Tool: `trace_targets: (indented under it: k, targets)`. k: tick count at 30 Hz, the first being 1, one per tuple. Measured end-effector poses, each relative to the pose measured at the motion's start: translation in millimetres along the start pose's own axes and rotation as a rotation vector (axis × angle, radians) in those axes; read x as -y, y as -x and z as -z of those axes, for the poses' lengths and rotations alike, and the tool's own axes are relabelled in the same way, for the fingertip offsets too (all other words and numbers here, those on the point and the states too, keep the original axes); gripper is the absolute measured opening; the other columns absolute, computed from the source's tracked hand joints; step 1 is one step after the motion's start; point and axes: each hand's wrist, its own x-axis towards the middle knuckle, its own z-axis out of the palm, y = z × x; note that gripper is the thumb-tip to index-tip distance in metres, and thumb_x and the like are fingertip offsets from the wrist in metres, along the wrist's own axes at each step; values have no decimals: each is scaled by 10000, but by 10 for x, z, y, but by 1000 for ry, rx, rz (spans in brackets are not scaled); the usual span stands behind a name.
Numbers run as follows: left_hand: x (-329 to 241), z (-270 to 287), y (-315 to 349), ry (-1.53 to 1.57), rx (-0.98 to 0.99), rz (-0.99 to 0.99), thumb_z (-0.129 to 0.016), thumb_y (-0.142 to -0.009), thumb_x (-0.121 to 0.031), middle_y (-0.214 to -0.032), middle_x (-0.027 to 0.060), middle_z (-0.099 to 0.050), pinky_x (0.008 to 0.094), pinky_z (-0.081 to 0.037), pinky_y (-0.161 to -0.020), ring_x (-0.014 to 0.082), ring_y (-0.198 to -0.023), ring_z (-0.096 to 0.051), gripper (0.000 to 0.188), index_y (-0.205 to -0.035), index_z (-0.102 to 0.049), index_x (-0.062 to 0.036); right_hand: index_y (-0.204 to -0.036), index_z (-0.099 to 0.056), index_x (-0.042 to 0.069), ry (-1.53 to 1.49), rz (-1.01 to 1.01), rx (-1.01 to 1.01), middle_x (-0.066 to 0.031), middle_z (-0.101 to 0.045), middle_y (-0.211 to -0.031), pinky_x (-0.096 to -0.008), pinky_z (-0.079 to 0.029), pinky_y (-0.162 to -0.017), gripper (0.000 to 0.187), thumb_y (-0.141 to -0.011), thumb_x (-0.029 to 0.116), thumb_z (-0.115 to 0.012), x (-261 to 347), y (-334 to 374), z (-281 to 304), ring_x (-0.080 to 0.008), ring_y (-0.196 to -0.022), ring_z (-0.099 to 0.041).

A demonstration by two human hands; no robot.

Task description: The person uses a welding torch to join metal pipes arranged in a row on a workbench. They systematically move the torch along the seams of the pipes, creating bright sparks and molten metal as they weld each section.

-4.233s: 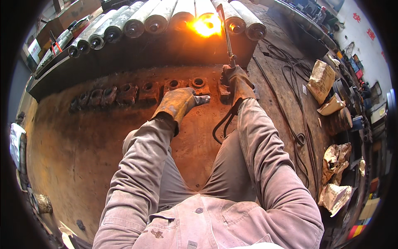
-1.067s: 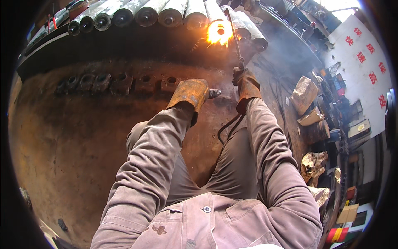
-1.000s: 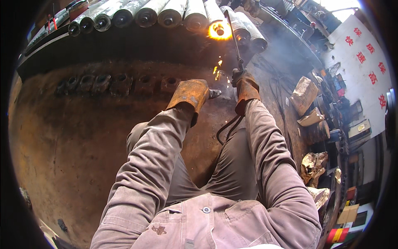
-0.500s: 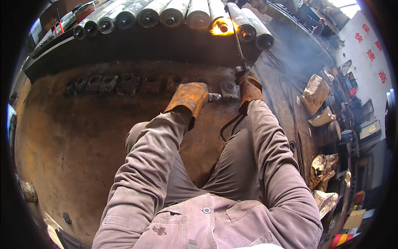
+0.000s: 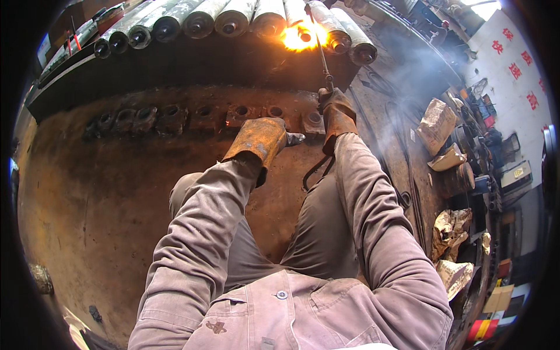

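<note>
My right hand [image 5: 336,111], in an orange-brown leather glove with dark fingers, is closed around the handle of a gas torch [image 5: 324,61]. The torch's thin tube slants away from me, up to a bright yellow-orange flame [image 5: 303,36]. That flame plays on the end of one metal roller [image 5: 293,10] in a row of pale rollers. My left hand [image 5: 259,140], also gloved, is back side up, a dark-tipped digit stretched out to the right; its other fingers are largely hidden. I see nothing held in it. A square block with a round hole [image 5: 314,121] lies between the hands.
Several more holed blocks [image 5: 172,119] line the rusty metal surface [image 5: 116,204] left of my hands. A dark hose [image 5: 312,175] loops below the right glove. Torn paper bags [image 5: 436,125] and a crowded shelf [image 5: 496,198] stand right. Smoke drifts at the upper right.
The whole view has shifted slightly, so the scene sits a little further left. The flame looks wider and brighter on the same roller end. Both hands keep nearly the same pose.
</note>
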Motion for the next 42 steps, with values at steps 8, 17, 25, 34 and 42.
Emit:
trace_targets:
  k: [8,17,25,34,42]
  targets:
    - [59,1,92,24,-20,24,-801,-1281,-539,-1442,253,-960,617,-721,-1171,473,-1384,-922,529,-1424,-961,-55,-1483,-928,71,69,52,-92,-313,-936,-1402,-690,-687,-1138,665,-1332,657,-652,60,74,-172,-587,-1428,-866]
    - [58,69,138,52,-48,-2,-800,-1278,-561,-1472,248,-953,625,-715,-1184,469,-1406,-914,519,-1429,-969,-94,-1465,-921,69,90,107,-171,-340,-904,-1475,-697,-685,-1129,648,-1338,647,-657,46,133,-202,-611,-1456,-829]
    - [101,122,179,66,-26,35,-760,-1243,-771,-1466,258,-949,631,-708,-1209,482,-1416,-907,748,-1476,-963,-89,-1481,-924,75,118,130,-144,-329,-901,-1510,-669,-692,-1148,608,-1322,617,-698,136,373,-136,-592,-1473,-832]
    - [153,254,154,130,114,79,-730,-1188,-932,-1676,264,-872,637,-626,-1367,500,-1614,-797,976,-1640,-889,-81,-1417,-944,58,0,-5,-101,-271,-951,-1209,-624,-683,-977,611,-1316,605,-690,170,310,-101,-510,-1184,-936]
    - [155,126,157,44,-35,26,-808,-1251,-679,-1434,245,-962,611,-728,-1169,473,-1365,-928,653,-1436,-966,-72,-1349,-957,39,-268,91,-62,-183,-953,-1073,-593,-663,-909,665,-1286,650,-700,-203,78,-337,-422,-1041,-945]
